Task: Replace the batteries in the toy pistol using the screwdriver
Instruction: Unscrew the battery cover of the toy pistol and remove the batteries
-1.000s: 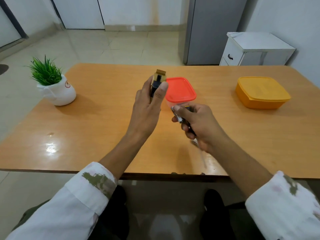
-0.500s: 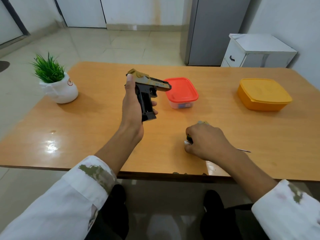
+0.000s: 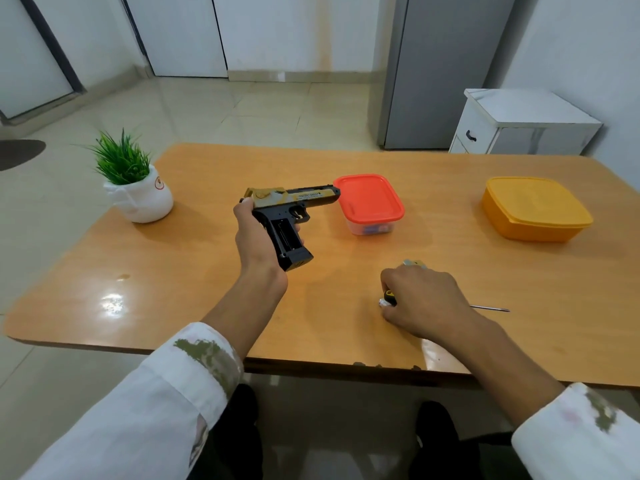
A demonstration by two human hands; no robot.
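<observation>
Nearest to me, two white sleeves with olive blotches reach in over the close edge of the wooden surface. On my right side, the right hand rests knuckles-up on the surface, its fingers curled down around the screwdriver. The black-and-yellow handle end pokes out at the hand's left. The thin metal shaft lies flat on the wood, sticking out to the right. Just beyond that hand's knuckles lies a small pale object, too hidden for me to identify.

Further in and to the left, the left hand holds the toy pistol up off the surface, fingers wrapped around the back of the black grip. The butt tilts toward me. The tan-and-black barrel runs level and points right, and from my view its muzzle meets the edge of a clear box with a red lid.

Well to the right of that box sits a yellow lidded container. Near the far left corner stands a white pot with a green plant. Past the surface, on the tiled floor, I can see a white cabinet beside a tall grey unit.
</observation>
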